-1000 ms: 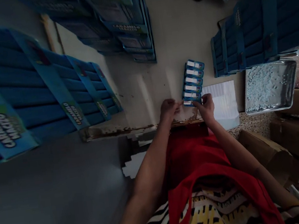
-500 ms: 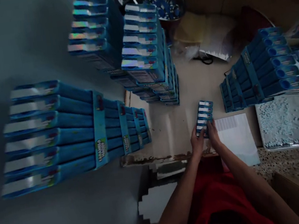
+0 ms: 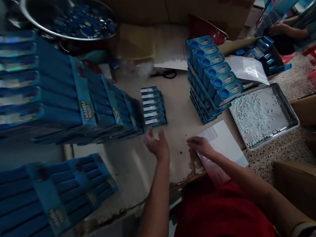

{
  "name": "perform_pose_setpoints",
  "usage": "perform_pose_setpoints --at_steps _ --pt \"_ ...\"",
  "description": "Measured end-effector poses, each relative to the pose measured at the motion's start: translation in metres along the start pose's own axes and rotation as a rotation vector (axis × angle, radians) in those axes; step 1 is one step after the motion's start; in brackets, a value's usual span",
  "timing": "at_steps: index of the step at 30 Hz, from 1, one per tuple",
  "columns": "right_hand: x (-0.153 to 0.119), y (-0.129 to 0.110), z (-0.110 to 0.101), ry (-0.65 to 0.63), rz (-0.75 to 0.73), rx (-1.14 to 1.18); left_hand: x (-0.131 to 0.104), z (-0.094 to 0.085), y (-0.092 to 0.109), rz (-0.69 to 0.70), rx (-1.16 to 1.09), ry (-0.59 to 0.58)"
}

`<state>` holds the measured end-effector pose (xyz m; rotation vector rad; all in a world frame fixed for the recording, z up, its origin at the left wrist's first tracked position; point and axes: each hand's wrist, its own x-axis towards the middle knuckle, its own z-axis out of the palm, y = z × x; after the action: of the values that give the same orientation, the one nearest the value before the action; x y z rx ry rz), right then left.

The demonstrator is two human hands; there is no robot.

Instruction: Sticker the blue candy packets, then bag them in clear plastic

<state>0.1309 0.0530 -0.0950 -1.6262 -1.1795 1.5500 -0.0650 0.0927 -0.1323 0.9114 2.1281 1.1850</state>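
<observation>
A small pack of blue boxes (image 3: 153,106) stands on the worktable, white strips on their ends. Just in front of it is my left hand (image 3: 157,144), thumb and fingers apart, holding nothing. My right hand (image 3: 199,144) hovers by the left edge of a white sheet (image 3: 221,141); its fingers lie close together, and I cannot make out anything in them. Tall stacks of banded blue boxes (image 3: 56,85) rise at the left. Another stack of blue boxes with round holes (image 3: 216,71) stands to the right.
A metal tray (image 3: 288,115) of small pale pellets lies at the right. At the back left sits a metal bowl (image 3: 28,15) of blue-wrapped pieces. Cardboard boxes (image 3: 301,176) are at the lower right. Another person's arm (image 3: 295,30) shows at the upper right.
Both hands have let go of the small pack, which now stands farther back beside the left stacks. My hands have moved apart. The view has swung to the right.
</observation>
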Motion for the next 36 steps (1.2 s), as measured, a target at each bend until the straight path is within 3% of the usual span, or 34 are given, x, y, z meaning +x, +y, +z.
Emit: perform_pose_setpoints --at_steps 4,6,9,11,14,17,20,22,25,28,31,36 --pt "-0.088 0.048 -0.095 0.242 0.107 -0.051 -0.096 0.000 -0.020 -0.188 -0.094 -0.352" --pt "-0.110 0.060 -0.137 0.351 0.145 -0.099 -0.125 0.001 -0.025 -0.244 -0.079 -0.417" --pt "-0.114 0.071 -0.180 0.408 0.166 -0.224 -0.137 0.008 -0.025 -0.180 0.030 -0.439" --pt "-0.101 0.076 -0.192 0.385 0.157 -0.322 -0.131 0.018 -0.022 -0.071 0.199 -0.475" --pt "-0.071 0.079 -0.188 0.290 0.085 -0.477 -0.116 0.045 -0.014 0.098 0.476 -0.487" --pt "-0.047 0.082 -0.170 0.173 -0.058 -0.853 -0.107 0.085 -0.003 0.279 0.536 -0.606" --pt "-0.044 0.091 -0.154 0.121 -0.100 -1.170 -0.110 0.124 0.008 0.407 0.532 -0.737" --pt "-0.054 0.100 -0.148 0.103 -0.111 -1.224 -0.117 0.140 0.012 0.402 0.573 -0.713" --pt "-0.070 0.110 -0.147 0.053 -0.158 -1.209 -0.124 0.145 0.011 0.351 0.621 -0.670" --pt "-0.070 0.105 -0.150 -0.013 -0.141 -1.184 -0.124 0.139 0.003 0.338 0.575 -0.735" --pt "-0.047 0.084 -0.152 -0.028 -0.158 -1.175 -0.120 0.135 -0.004 0.299 0.499 -0.764" --pt "-0.002 0.054 -0.140 -0.104 -0.337 -1.228 -0.116 0.137 -0.003 0.251 0.470 -0.770"
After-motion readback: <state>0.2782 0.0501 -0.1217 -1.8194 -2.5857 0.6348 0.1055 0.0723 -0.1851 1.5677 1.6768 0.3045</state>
